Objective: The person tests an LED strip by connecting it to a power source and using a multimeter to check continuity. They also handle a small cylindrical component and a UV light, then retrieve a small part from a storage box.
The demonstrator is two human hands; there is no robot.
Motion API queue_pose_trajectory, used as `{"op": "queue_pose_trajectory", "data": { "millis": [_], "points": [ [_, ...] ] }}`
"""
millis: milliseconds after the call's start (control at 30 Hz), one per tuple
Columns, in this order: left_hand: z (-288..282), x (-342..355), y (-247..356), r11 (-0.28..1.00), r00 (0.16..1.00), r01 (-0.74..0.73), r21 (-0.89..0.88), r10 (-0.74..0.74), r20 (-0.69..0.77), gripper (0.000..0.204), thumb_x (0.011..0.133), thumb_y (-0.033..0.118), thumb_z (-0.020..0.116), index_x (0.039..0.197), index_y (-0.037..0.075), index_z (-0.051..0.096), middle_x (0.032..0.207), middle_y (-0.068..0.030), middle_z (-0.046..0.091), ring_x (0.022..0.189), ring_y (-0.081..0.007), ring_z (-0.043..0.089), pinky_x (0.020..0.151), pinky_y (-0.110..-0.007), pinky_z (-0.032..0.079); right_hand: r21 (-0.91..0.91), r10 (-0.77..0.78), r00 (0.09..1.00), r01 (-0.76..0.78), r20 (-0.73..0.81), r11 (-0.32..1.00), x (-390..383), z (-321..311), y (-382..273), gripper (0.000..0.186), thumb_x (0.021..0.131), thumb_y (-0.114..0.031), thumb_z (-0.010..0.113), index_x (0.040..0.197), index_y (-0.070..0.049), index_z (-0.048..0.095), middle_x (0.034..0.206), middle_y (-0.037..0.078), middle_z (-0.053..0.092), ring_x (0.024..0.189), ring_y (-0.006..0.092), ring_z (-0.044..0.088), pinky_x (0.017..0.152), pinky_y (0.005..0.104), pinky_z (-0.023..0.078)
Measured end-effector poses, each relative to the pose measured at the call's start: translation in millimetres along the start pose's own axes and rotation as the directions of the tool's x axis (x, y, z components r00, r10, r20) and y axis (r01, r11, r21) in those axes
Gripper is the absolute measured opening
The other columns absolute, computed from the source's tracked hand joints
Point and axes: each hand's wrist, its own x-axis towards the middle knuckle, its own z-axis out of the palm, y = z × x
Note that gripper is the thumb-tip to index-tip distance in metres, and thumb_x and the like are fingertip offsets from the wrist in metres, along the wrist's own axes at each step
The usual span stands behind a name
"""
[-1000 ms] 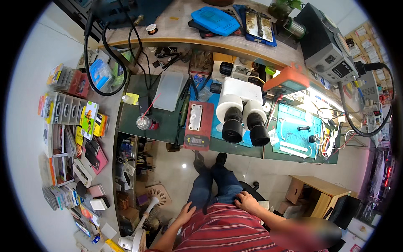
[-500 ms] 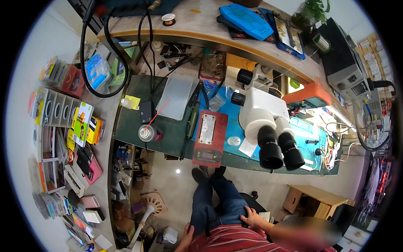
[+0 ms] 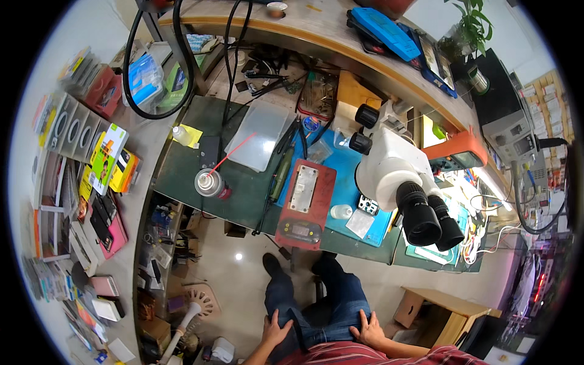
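Observation:
My left hand [image 3: 277, 332] lies on my left thigh, thumb apart from the fingers, holding nothing. On the other thigh rests my right hand [image 3: 368, 332], its fingers spread and nothing in it. Both are nearest to my jeans, below the bench edge. Straight ahead on the bench lies a red heating plate [image 3: 317, 207] with a small display, bearing a silver metal plate [image 3: 305, 187]. To its right are a small white bottle [image 3: 341, 212] and a white square sheet [image 3: 360, 224] on a blue mat [image 3: 378, 233]. A spray can [image 3: 210, 184] with a red straw stands to the left.
A white microscope [image 3: 389, 164] with black eyepieces overhangs the bench's right side. A translucent plastic sheet [image 3: 258, 135] lies behind the can. Black cables [image 3: 227, 67] hang from the upper shelf. Shelves of boxes line the left, and a wooden cabinet [image 3: 447, 304] stands low right.
The view has shifted, showing more of my legs. My left hand has come up from my side onto my thigh. My right hand stays on its thigh, fingers now more spread.

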Motion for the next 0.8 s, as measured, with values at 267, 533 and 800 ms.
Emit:
{"op": "queue_pose_trajectory", "data": {
  "millis": [267, 533, 800],
  "points": [
    [99, 141, 37, 0.826, 0.753, -0.433, 0.361, 0.552, -0.358, 0.054, 0.089, 0.040, 0.073, 0.129, 0.004, 0.063, 0.118, -0.0181, 0.064, 0.103, -0.0372, 0.064, 0.082, -0.050, 0.053, -0.076, 0.061, 0.993, -0.069, -0.106, 0.995, 158, 25, 72, 0.113, 0.087, -0.080, 0.058, 0.170, -0.021, 0.010, 0.163, 0.043, 0.016, 0.151, 0.0577, 0.024, 0.119, 0.0594, 0.036],
    [127, 182, 89, 0.529, 0.129, -0.632, 0.566, 0.792, -0.596, 0.023, 0.089, 0.021, 0.071, 0.105, 0.004, 0.072, 0.099, -0.0160, 0.068, 0.089, -0.0349, 0.065, 0.077, -0.047, 0.052, -0.104, 0.006, 0.910, -0.054, -0.415, 0.993, 258, 39, 125, 0.100, 0.082, -0.056, 0.074, 0.164, -0.018, 0.031, 0.165, 0.039, 0.017, 0.149, 0.0580, 0.026, 0.116, 0.0635, 0.036],
    [178, 226, 72, 0.404, 0.045, -0.354, 0.843, 0.908, -0.416, 0.030, 0.089, 0.033, 0.068, 0.099, 0.005, 0.075, 0.104, -0.0174, 0.069, 0.099, -0.0372, 0.063, 0.090, -0.055, 0.049, 0.041, -0.048, 0.639, 0.125, -0.768, 0.991, 258, 95, 195, 0.088, 0.087, -0.053, 0.071, 0.161, -0.019, 0.039, 0.164, 0.036, 0.024, 0.150, 0.0562, 0.026, 0.118, 0.0663, 0.028]
  ]
}}
